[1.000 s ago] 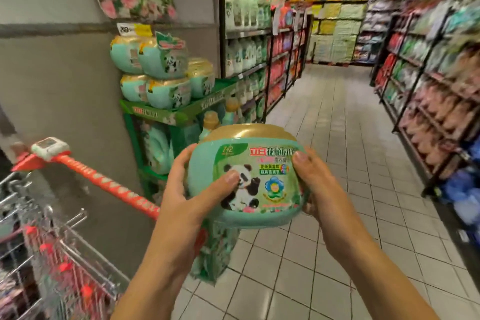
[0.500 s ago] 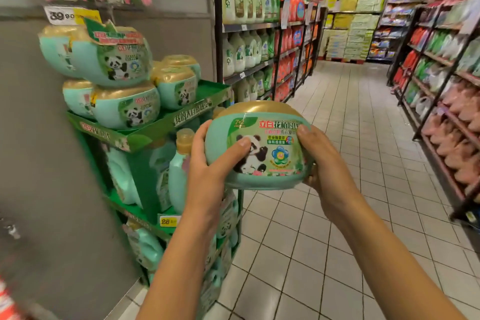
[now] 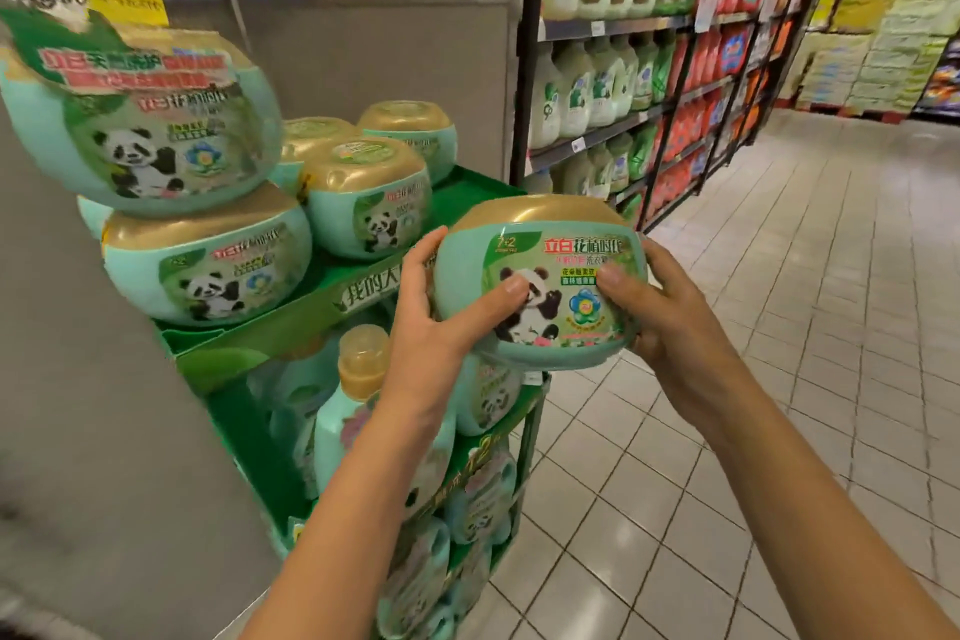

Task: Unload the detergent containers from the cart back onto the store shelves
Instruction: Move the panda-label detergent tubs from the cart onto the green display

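Both hands are on one detergent tub (image 3: 550, 276), held in the air between them. My left hand (image 3: 431, 333) cups its left side with the thumb across the panda label and the fingers round the back. My right hand (image 3: 670, 322) wraps the right side, thumb on the front.

The tub has a mint plastic body and a gold domed lid, shut; contents hidden. It looks like a rigid shell under a glossy label, so probably slick, and fairly heavy if full. There is no handle, so grip it by the sides with palms low under the bulge, not by the lid.

The green display shelf (image 3: 332, 307) is just left of my left hand. Its top tray carries the stocked tubs (image 3: 208, 260), two of them stacked farthest left, with bare green just beyond the held tub. Below my left hand a lower tier holds a gold-capped bottle (image 3: 358, 379) and more tubs.
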Demonstrator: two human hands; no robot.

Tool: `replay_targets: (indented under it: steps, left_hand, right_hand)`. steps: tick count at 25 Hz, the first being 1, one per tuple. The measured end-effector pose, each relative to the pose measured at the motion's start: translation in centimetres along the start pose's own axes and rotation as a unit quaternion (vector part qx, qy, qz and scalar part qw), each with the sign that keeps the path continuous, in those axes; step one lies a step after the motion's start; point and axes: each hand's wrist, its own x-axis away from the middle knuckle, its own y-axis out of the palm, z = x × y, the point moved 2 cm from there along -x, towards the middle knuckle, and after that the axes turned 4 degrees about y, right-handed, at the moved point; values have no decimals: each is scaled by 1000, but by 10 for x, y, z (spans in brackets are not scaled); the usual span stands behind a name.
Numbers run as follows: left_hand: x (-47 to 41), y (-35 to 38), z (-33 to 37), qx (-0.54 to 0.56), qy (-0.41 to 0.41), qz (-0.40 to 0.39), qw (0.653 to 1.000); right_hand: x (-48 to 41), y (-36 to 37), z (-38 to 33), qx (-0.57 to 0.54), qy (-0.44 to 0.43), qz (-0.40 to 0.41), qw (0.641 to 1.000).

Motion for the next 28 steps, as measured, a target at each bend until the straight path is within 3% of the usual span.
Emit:
replay_targets:
  steps: [12, 17, 20, 23, 28]
  left_hand:
    - [-158, 28, -61, -188, 51, 172, 966]
    - [-191, 27, -52, -307, 63, 183, 932]
    - [-202, 22, -38, -364, 71, 179, 911]
    - [-200, 24, -28, -440, 114, 196, 869]
    - [-180, 0, 1, -560, 264, 274, 736]
  right_hand:
    - [-268, -49, 32, -11, -41, -224, 974]
    - [-322, -41, 29, -25, -58, -316, 947]
    - [-338, -31, 31, -47, -75, -316, 945]
    - [-344, -23, 39, -82, -78, -314, 943]
    - [-351, -18, 47, -92, -109, -249, 958]
